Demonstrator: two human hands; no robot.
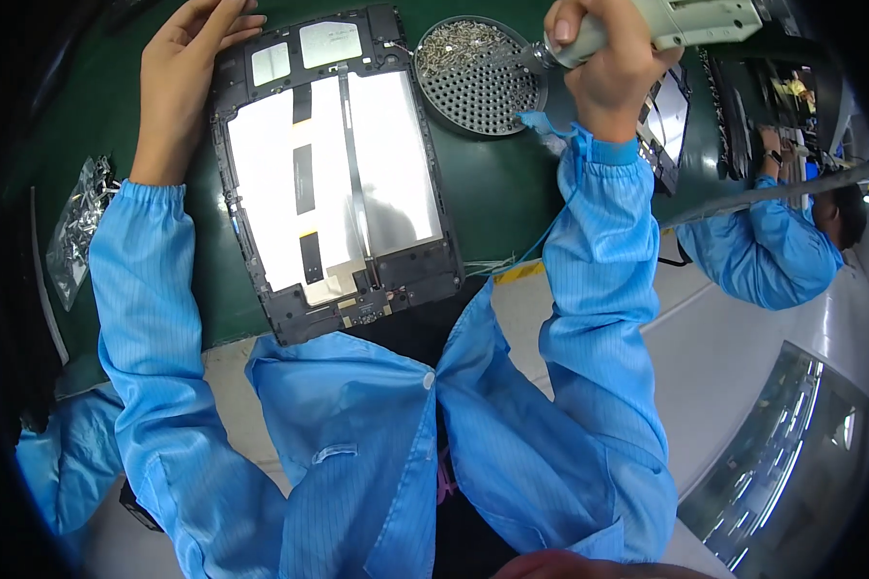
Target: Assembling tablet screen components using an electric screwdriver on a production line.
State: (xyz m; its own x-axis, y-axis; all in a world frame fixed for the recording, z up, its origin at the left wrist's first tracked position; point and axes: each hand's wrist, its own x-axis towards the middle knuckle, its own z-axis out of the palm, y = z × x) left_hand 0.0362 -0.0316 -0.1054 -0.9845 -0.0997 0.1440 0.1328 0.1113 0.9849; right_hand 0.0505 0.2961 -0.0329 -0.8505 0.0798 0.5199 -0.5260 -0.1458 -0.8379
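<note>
A tablet housing [386, 154] with a black frame and bright silver inner panel lies tilted on the green bench in front of me. At its upper left corner, my left hand [185, 68] has its fingers drawn together; the picture's top edge partly cuts them off, and what they pinch, if anything, is hidden. My right hand [613, 68] is wrapped around a pale grey-green electric screwdriver [690, 21]. The tool's tip points left over a round perforated tray [473, 118] of small screws [459, 46], just right of the housing. A blue strap circles my right wrist.
A clear plastic bag [79, 227] of small parts lies left of my arm. Another housing [668, 121] sits beyond my right wrist. A grey cable [782, 196] crosses at right, near a co-worker in blue sleeves [768, 256]. Thin wires run by the bench edge.
</note>
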